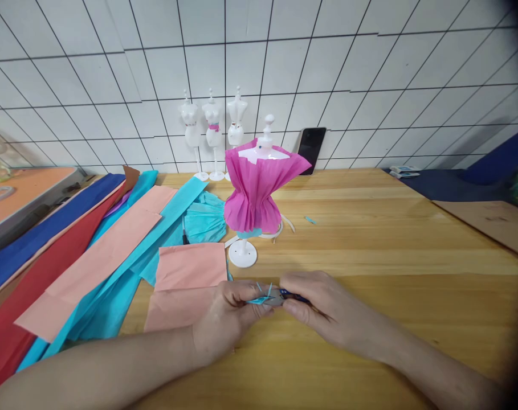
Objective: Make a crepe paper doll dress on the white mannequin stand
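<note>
Left hand is curled nearly closed, thumb and fingertips pinching a turquoise scrap just in front of the dress form (the one wearing the pink crepe dress). Right hand is likewise closed, its fingers wrapped about a small tool with a grey tip and dark blue body; what kind of tool it is I cannot tell. The scrap is tiny, thin and crumpled, bright turquoise, with a few fine slivers sticking upward from it. Its long axis runs side to side between the two hands, level with the worktop and just above it. The tool lies along the same line, grey tip pointing at the left hand and meeting the scrap. Left of the dress form's base lies a salmon sheet; behind the form stand three small mannequins.
</note>
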`<control>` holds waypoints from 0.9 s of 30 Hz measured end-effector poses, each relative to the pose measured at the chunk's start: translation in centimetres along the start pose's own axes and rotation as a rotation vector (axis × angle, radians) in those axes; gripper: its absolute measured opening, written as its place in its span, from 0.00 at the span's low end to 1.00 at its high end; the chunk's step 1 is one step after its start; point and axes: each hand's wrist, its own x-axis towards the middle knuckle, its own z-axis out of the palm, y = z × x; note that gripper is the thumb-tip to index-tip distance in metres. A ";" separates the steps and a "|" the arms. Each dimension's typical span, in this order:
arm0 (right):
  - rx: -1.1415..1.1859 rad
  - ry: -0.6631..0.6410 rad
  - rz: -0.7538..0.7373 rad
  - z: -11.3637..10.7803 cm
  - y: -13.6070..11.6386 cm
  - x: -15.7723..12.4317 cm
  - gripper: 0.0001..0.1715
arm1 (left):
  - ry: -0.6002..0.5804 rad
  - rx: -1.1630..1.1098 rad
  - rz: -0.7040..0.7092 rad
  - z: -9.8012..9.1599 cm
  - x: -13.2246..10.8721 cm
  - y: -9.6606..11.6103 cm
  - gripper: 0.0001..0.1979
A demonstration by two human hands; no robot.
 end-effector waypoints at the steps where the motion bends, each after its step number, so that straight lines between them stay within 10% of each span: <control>1: 0.008 0.004 -0.005 0.0 0.0 0.0 0.15 | -0.003 0.009 0.002 0.0 0.0 0.0 0.07; 27: 0.087 0.050 -0.046 0.5 0.4 0.2 0.18 | 0.021 -0.006 -0.010 -0.1 -0.2 -0.4 0.07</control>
